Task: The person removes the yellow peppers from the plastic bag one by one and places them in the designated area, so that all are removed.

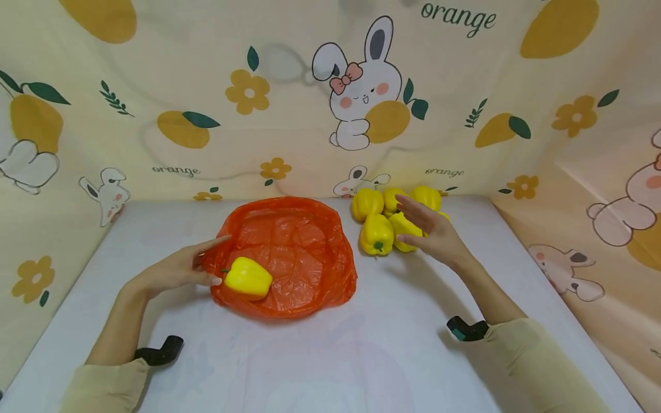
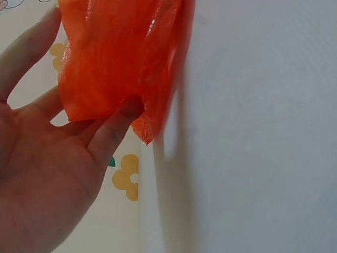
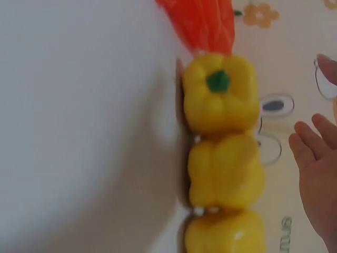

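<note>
An orange-red plastic bag [image 1: 289, 255] lies spread wide on the table, its rim rolled outward. Inside, by its left rim, rests a yellow bell pepper [image 1: 248, 278] with its green stem pointing left. My left hand [image 1: 178, 268] is at that rim with fingers extended, touching the plastic; in the left wrist view some fingers pass behind the bag [image 2: 116, 58]. Raised over the back right is my right hand [image 1: 431, 232], fingers spread and holding nothing. Several yellow bell peppers [image 1: 377, 234] sit grouped beneath and beside it, and it partly covers some of them.
A white table [image 1: 320, 361] carries everything, with a printed cloth [image 1: 289, 74] rising at its back and sides. Dark curved devices, one on the left wrist [image 1: 161, 351] and one on the right wrist [image 1: 467, 328], stick out past the sleeves.
</note>
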A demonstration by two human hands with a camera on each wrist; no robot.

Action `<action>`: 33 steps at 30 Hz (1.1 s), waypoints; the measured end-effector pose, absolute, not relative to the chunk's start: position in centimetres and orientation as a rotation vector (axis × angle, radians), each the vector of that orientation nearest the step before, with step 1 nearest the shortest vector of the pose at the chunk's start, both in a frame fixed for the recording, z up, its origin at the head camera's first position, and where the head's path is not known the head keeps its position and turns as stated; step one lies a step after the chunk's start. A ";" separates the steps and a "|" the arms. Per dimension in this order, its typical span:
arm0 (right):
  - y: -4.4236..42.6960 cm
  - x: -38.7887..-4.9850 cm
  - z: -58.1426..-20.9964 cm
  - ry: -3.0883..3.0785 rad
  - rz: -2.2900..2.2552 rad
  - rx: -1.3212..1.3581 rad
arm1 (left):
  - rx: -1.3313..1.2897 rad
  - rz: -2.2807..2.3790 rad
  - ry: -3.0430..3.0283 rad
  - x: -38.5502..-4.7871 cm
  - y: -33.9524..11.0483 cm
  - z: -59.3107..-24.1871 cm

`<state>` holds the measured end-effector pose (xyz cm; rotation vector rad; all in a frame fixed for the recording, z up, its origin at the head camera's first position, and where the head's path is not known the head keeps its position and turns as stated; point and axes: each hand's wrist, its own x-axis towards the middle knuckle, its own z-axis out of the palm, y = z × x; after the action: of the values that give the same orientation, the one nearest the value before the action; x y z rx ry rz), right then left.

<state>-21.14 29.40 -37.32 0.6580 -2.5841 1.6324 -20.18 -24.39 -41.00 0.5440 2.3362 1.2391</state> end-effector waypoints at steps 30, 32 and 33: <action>17.0 -21.8 -39.3 -2.631 1.879 1.142 | 0.463 1.149 2.407 -19.8 -23.8 -41.0; 16.2 -21.9 -39.4 -2.627 1.887 1.187 | 0.454 1.142 2.408 -19.8 -23.7 -41.0; 15.7 -21.9 -39.5 -2.623 1.891 1.213 | 0.454 1.142 2.411 -19.8 -23.7 -41.0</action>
<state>-21.91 15.72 -39.46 1.2132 -2.6234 1.8909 -19.84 -23.73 -41.01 0.4541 2.4113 1.1415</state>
